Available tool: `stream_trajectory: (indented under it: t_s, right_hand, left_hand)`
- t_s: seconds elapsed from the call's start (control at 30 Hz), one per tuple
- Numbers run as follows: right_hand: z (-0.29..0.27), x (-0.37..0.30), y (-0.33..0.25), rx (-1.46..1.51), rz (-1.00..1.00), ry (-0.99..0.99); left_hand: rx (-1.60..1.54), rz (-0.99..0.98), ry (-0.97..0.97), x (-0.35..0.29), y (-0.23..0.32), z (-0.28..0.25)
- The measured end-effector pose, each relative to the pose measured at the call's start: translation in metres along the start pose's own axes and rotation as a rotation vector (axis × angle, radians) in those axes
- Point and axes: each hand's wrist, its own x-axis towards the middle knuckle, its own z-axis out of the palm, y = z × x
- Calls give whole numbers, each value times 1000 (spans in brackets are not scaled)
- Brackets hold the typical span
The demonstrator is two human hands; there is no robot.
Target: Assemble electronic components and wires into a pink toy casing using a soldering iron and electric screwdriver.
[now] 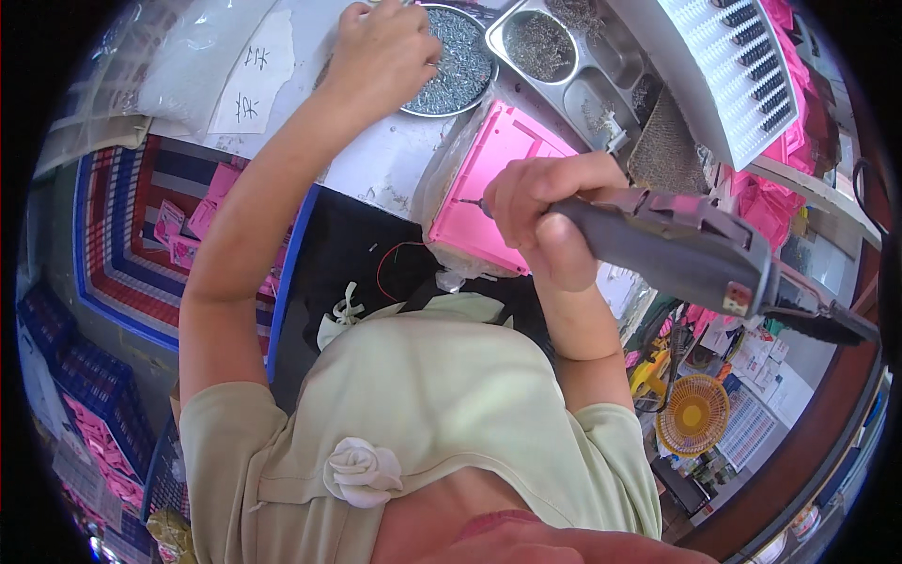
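Observation:
My right hand (550, 202) is wrapped round a dark grey electric screwdriver (667, 249). The tool lies nearly level, its thin bit pointing left above a pink plastic panel (484, 179). That panel rests at the front edge of the table, with clear plastic wrap along its side. At the top of the view my left hand (383, 56) is at the left side of a round metal bowl (442, 114) full of small silver screws (458, 61). Its fingers are curled, and their tips are partly hidden, so anything pinched in them cannot be made out.
Right of the bowl stands a metal compartment tray (562, 92) with small metal parts. Beyond it is a white rack (719, 80) with rows of black pieces. A blue-edged crate (117, 310) holding pink parts sits at left. A yellow basket (693, 415) is at lower right.

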Motion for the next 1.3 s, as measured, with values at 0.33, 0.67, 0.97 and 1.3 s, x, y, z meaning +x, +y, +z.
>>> stream_trajectory:
  t_s: [0.33, 0.67, 0.97, 1.3]
  right_hand:
    - [-6, -9, 17, -275, 68, -130]
    - [3, -5, -12, 25, 145, -13]
    - [12, 1, -18, 7, -90, -114]
    - [11, -26, -15, 98, 29, -78]
  left_hand:
    - [-149, 26, 249, -6, 1, 5]
    - [-721, 68, 173, -103, 52, -10]
    - [-837, 27, 254, -115, 72, -11]
    - [-717, 150, 128, -108, 76, -27]
